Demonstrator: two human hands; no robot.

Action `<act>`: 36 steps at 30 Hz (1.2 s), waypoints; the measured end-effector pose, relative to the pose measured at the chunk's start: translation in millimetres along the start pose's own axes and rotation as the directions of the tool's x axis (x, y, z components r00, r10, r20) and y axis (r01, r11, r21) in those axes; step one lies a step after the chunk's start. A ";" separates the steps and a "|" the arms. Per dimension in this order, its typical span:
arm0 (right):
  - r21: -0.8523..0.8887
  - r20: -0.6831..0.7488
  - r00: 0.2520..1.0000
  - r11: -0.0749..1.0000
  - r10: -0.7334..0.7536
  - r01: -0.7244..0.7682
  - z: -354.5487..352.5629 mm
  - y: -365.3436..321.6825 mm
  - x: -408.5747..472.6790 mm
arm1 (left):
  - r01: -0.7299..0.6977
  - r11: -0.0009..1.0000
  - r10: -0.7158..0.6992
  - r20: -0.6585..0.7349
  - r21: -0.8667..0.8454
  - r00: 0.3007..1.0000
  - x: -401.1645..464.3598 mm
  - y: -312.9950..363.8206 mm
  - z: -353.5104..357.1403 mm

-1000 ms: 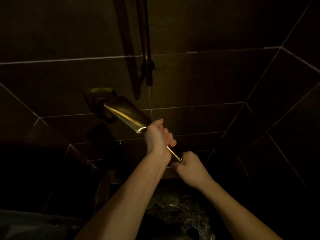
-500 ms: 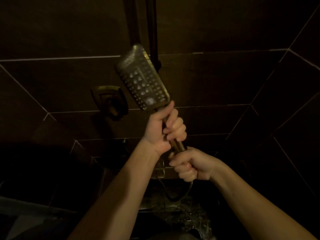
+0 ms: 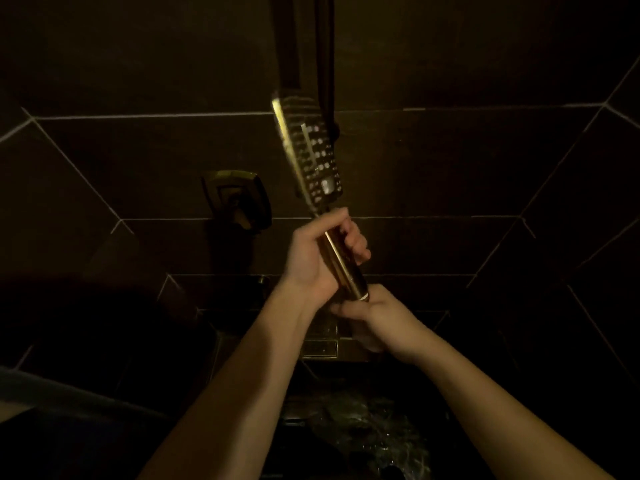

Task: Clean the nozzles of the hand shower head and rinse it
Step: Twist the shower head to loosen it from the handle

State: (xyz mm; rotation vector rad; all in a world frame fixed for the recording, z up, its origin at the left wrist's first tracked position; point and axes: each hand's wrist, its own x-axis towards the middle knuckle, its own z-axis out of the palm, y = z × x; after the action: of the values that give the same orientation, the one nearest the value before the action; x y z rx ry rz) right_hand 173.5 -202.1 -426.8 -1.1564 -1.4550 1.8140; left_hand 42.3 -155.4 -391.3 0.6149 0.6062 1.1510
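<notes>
dark wall tiles (image 3: pixel 138 64) — brass wall valve (image 3: pixel 239 199)

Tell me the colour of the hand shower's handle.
Shiny gold or brass, seen in the head view on the handle held by the left hand.

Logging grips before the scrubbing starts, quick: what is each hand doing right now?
Left hand: grips the hand shower head by its handle.
Right hand: curled at the handle's bottom end, where the hose would join; what it pinches is hidden.

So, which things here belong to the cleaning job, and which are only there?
Job: hand shower head, held up; left hand grips its handle; right hand grips the handle's lower end.
Only there: wall holder, vertical rail, wall tiles.
</notes>
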 end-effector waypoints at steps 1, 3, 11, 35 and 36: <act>0.132 0.120 0.992 0.990 0.023 -0.039 0.9 -0.9 -2.5 | 0.001 0.999 0.004 0.125 -0.040 0.992 -2.2 3.1 -2.3; 0.301 0.318 0.945 0.937 0.075 -0.176 2.7 -2.2 -3.8 | 0.056 0.996 -0.028 0.351 -0.070 0.936 -3.0 8.1 -0.7; 0.336 0.602 0.789 0.857 0.124 -0.391 -12.3 -3.9 1.9 | 0.137 0.990 -0.114 0.352 -0.040 0.929 2.7 7.5 2.8; 0.304 0.380 0.920 0.927 0.092 -0.218 -13.8 -27.0 -3.7 | -0.024 0.995 0.006 0.188 0.094 0.982 0.8 24.2 18.7; 0.295 0.439 0.893 0.924 0.097 -0.245 -13.6 -29.2 -3.1 | -0.012 1.000 0.006 0.262 0.022 0.965 4.2 25.6 18.9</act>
State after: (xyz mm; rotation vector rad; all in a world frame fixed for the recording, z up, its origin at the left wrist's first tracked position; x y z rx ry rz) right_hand 183.8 -190.0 -398.7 -0.7681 -1.1985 2.4420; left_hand 40.7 -146.6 -360.5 0.7763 0.3903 1.0505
